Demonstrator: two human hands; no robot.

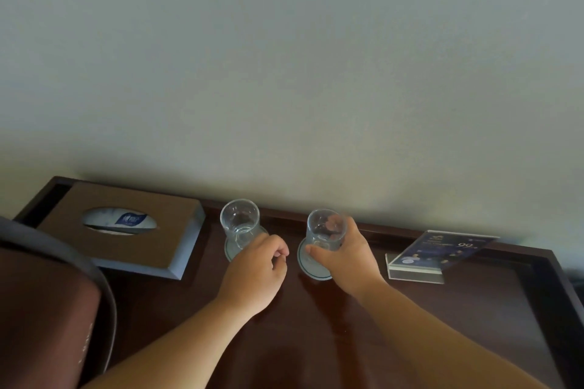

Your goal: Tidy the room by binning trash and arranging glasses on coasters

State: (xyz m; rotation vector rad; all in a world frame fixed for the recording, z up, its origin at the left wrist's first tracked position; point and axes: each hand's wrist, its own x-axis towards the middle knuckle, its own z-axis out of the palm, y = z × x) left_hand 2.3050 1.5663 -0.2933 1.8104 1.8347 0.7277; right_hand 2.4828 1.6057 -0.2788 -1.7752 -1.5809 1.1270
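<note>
Chair back (47, 309): brown, padded, at the lower left, nearest the camera.
Left hand (256, 271): fingers curled loosely together, pinching nothing, just beside the left glass (239, 224), which stands upright on the left coaster (230, 248).
Right hand (344, 257): fingers wrapped round the right glass (325, 229), upright on the right coaster (311, 262).
Table (442, 325): dark wood; tissue box (126, 227) left, sign stand (436, 254) right.
</note>
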